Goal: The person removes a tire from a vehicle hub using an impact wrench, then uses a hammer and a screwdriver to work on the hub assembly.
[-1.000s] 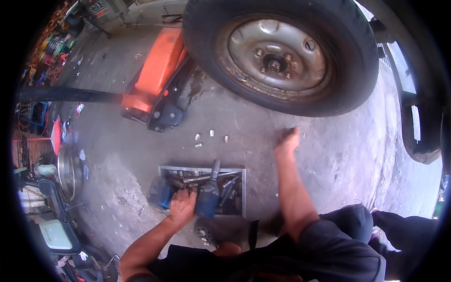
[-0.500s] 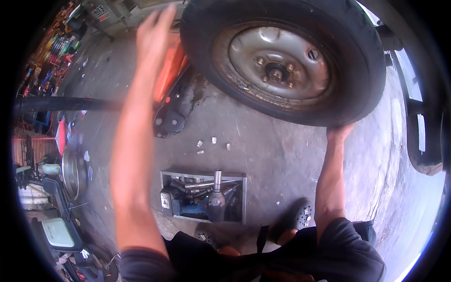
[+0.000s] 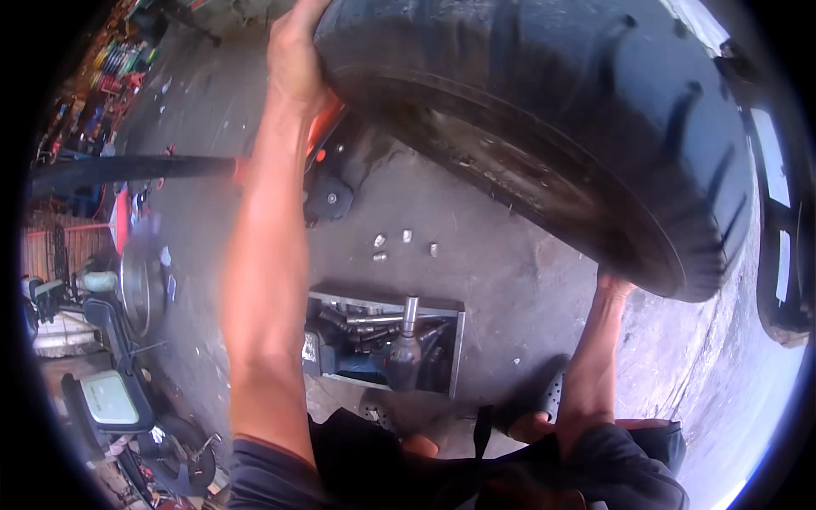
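Note:
A large wheel [image 3: 544,76] with a black tyre is tilted before me, its tread turned up toward me. Its rim is mostly hidden underneath, in shadow. My left hand [image 3: 296,59] is closed on the tyre's left edge, though its fingertips are out of sight. Beneath the tyre's lower right edge, my right hand [image 3: 615,284] grips from below, its fingers mostly covered by the rubber. An orange floor jack [image 3: 323,123] shows partly behind my left forearm, close to the wheel.
Several silver lug nuts [image 3: 407,235] lie on the concrete. Near my feet sits a metal tray [image 3: 460,348] of sockets and tools, with an impact wrench [image 3: 405,361] in it. The black jack handle [image 3: 127,174] reaches leftward. A dark vehicle part [image 3: 772,229] stands at right.
The wheel has tipped from showing its rim and hub to showing its tread, and it reaches lower on the right. My left hand has come onto the tyre's left edge.

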A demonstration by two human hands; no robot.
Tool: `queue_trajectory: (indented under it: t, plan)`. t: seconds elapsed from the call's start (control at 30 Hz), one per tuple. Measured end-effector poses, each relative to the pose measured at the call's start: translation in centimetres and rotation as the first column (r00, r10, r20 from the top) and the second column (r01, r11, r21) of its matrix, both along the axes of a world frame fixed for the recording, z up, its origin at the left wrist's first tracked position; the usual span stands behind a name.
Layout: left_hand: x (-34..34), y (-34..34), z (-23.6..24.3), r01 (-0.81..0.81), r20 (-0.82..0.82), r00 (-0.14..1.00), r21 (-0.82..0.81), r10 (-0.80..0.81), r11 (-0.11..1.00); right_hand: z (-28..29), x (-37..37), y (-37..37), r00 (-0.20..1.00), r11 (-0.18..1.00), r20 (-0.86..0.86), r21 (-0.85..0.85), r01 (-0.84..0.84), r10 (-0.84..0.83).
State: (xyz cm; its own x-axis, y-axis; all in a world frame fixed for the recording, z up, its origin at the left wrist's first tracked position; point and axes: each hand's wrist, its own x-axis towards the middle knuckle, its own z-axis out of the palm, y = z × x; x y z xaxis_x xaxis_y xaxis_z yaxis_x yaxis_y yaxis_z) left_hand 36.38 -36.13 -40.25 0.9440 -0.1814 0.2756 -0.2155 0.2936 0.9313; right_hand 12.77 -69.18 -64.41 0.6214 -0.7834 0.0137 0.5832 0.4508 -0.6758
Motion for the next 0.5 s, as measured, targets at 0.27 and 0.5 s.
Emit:
queue_trajectory:
  t: [0.27, 0.5]
  plan:
    - [-1.9, 4.2, -2.4, -0.082, -0.057, 0.995, -0.008, 0.081, 0.997, -0.3, 0.4, 0.1, 0.994, 0.989, -0.016, -0.101, -0.107, 0.106]
    - [1.9, 8.4, -5.5, -0.219, -0.047, 0.976, -0.178, 0.214, 0.959, -2.1, 0.0, -2.2, 0.882, 0.978, -0.468, -0.150, -0.148, 0.061]
